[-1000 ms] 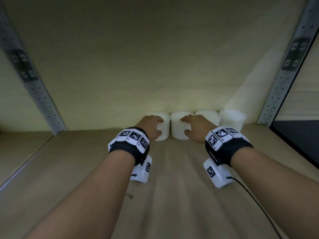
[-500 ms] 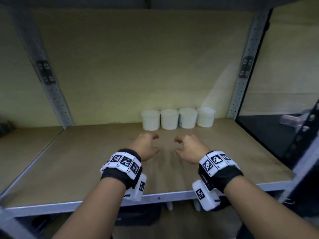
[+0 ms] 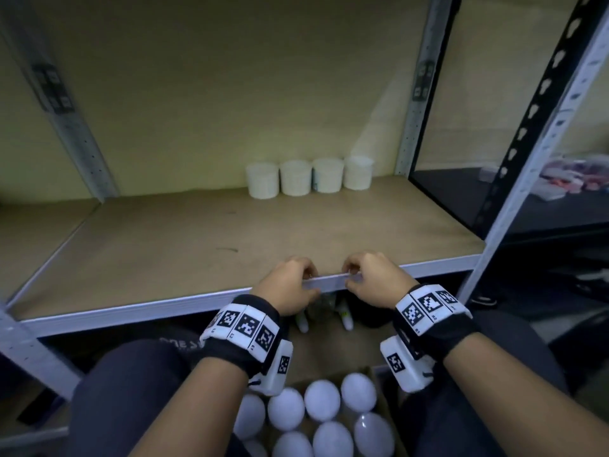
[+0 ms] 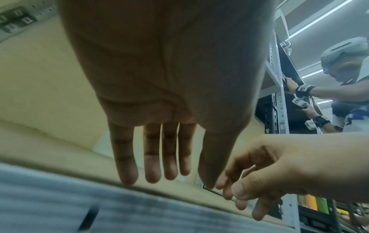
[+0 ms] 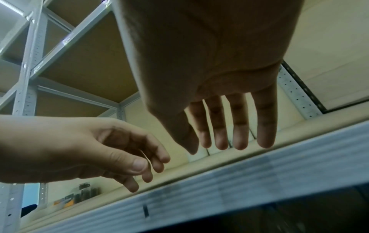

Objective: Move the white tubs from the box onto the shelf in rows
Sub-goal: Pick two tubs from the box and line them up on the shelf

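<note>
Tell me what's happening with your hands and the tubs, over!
Left hand and right hand empty, at the shelf edge. Four white tubs in back row. More tubs in box below. Nothing blocking.

Bare shelf board [image 3: 197, 245] before the back-row tubs [image 3: 309, 178]

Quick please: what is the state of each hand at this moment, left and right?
Left hand: open, fingers loosely curled, holding nothing.
Right hand: open, fingers loosely curled, holding nothing.
</note>
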Tool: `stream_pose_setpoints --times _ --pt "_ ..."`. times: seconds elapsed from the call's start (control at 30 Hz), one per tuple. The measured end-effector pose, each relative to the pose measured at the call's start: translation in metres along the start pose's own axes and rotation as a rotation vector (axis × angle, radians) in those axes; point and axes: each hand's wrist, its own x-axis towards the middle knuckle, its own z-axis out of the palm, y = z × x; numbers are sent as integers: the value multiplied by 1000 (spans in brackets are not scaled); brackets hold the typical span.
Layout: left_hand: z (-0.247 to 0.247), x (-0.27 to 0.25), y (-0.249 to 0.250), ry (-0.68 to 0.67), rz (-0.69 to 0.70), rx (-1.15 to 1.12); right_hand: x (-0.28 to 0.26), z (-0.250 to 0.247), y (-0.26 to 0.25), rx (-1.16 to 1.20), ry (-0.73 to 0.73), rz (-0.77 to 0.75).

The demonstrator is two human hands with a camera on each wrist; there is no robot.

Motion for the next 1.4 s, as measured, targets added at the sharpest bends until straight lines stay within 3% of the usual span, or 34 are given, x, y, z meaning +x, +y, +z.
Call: stream_pose_setpoints --times 0.27,0.53,0.77,0.93,1.0,1.07,1.13,1.27,1.4 --pt "76 -3 -17 -239 -83 11 -11 65 35 11 -223 112" --pt "193 2 -57 -592 -236 34 -1 175 93 -105 -526 223" --pt "290 -16 -87 -801 -296 71 -15 252 135 -181 -740 267" --pt "331 -38 -96 -754 -258 219 -30 287 150 -156 -806 260" --pt "339 -44 -91 -633 -217 287 -41 302 159 -192 -794 247" --pt "348 -46 -85 -545 -261 316 -47 315 163 -256 -750 256" --pt "364 -48 -89 -557 -316 202 -49 324 164 -292 -695 268" --pt "391 -53 -98 -494 -227 310 -56 346 163 -355 -602 294" --pt "414 -53 -106 -593 -235 357 -57 376 186 -321 -519 241"
